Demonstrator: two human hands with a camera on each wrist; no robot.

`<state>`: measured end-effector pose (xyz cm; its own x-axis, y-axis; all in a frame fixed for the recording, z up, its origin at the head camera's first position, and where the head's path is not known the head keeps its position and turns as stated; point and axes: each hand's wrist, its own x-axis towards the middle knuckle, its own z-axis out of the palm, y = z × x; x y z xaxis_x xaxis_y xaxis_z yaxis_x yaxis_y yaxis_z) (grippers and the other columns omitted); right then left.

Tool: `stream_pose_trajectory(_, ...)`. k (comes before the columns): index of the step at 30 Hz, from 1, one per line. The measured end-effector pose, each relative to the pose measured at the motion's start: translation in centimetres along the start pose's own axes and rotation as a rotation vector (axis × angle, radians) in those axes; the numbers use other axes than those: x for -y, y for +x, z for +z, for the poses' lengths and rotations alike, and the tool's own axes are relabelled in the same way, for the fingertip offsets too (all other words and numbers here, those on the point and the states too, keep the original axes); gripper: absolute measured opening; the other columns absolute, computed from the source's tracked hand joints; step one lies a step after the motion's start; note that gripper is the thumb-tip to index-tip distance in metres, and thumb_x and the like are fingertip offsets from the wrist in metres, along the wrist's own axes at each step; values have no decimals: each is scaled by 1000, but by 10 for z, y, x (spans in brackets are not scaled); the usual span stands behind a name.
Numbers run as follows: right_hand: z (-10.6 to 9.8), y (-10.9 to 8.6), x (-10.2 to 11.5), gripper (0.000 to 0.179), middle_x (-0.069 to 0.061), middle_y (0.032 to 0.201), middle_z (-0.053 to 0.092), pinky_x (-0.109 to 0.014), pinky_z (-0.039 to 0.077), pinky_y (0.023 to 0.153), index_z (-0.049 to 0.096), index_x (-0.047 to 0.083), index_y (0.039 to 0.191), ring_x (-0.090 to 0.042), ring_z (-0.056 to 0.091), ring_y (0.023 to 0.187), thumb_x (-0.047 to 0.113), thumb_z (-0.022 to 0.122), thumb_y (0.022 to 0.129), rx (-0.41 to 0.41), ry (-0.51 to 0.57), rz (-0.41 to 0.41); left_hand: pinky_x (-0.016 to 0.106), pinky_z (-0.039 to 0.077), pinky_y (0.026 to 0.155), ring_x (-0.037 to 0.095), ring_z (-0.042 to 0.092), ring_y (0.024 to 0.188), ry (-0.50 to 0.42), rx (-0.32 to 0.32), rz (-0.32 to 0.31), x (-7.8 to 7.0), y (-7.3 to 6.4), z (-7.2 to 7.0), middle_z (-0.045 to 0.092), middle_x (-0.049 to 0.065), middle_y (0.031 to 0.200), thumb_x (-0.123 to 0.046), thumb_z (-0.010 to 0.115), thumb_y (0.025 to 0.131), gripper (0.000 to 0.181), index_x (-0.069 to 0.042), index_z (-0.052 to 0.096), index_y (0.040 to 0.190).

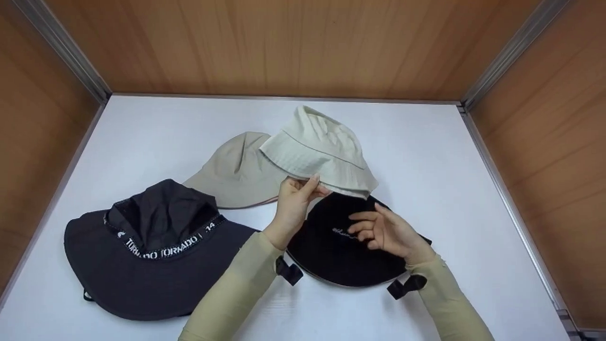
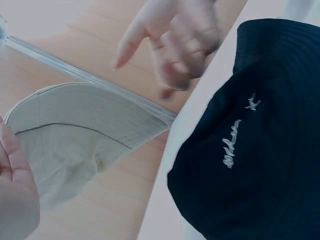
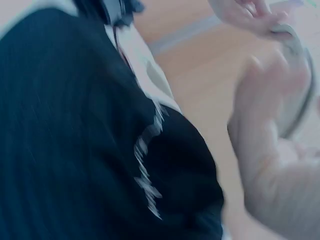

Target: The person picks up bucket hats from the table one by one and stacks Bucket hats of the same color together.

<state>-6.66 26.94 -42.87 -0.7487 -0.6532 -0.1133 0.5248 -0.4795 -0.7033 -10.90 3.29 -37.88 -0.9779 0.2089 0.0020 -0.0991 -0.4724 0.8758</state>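
My left hand (image 1: 294,203) pinches the near brim edge of a pale cream bucket hat (image 1: 326,147), thumb on top. The hat is held up with its crown pointing away from me; in the left wrist view the same pale hat (image 2: 75,135) hangs beside the palm. My right hand (image 1: 390,232) is apart from it, fingers loosely spread, over a black bucket hat (image 1: 341,265) with white script lettering. In the right wrist view the right hand (image 3: 270,115) is blurred, and the black hat (image 3: 75,125) fills the left side.
A beige hat (image 1: 236,175) lies behind, partly covered by the pale one. At the left sits a wide-brimmed dark hat (image 1: 156,279) with a lettered band. Wooden panels (image 1: 293,47) with metal edging enclose the white table (image 1: 426,137) at the back and sides.
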Motion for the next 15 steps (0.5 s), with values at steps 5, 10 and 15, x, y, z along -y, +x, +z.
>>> stream_pose_trajectory(5,-1,3,3,43,-9,99,66,-22,53,74,55,4,110,-14,64,83,30,21,105,-192,261,-176,20,53,67,5,61,60,62,66,-18,-1,1,1,62,-6,60,2,47,96,16,-4,56,84)
stream_pose_trajectory(10,0,0,19,26,1,73,62,-12,43,53,53,10,93,-3,53,58,13,30,104,-566,170,-299,20,53,67,5,61,60,201,97,-71,0,14,-8,61,-6,60,2,52,94,11,1,58,85)
stream_pose_trajectory(15,-2,2,44,16,5,67,60,-13,37,46,55,13,92,-2,47,52,4,43,99,-807,-133,-362,19,53,69,5,60,62,330,25,-196,-4,40,-19,60,-6,64,-2,58,91,6,4,62,91)
